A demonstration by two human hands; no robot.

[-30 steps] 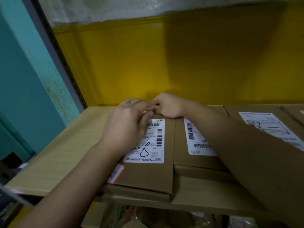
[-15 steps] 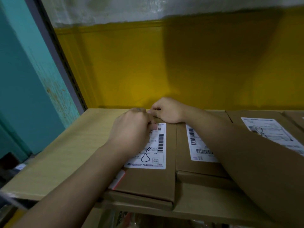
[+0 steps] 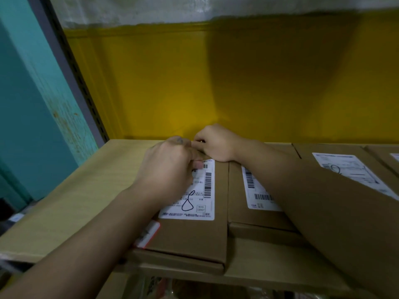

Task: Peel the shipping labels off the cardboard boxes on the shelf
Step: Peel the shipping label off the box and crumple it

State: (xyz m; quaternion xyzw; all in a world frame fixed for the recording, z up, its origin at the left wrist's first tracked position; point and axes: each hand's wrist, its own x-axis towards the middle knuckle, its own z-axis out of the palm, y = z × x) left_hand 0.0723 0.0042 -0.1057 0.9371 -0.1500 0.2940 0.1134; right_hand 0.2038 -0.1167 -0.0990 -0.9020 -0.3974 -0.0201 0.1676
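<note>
A flat cardboard box (image 3: 194, 236) lies at the left end of a row on the shelf (image 3: 71, 199), with a white shipping label (image 3: 200, 201) stuck flat on its top. My left hand (image 3: 168, 169) covers the label's upper left part, and its curled fingertips pinch at the label's top edge. My right hand (image 3: 216, 143) rests on the far end of this box with its fingers curled over the edge, next to the left fingertips. A second box (image 3: 237, 203) beside it carries its own label (image 3: 257, 190), partly hidden by my right forearm.
A third box (image 3: 306, 152) with a label (image 3: 349, 169) lies further right, and another box edge shows at the frame's right border. A red-edged sticker (image 3: 151, 234) sits on the first box's left side. A grey slotted upright (image 3: 71, 67) stands left; a yellow wall (image 3: 216, 83) backs the shelf.
My left fingers have curled in from lying stretched over the label to pinching at its top edge. The right hand has stayed at the box's far end. The label still lies flat.
</note>
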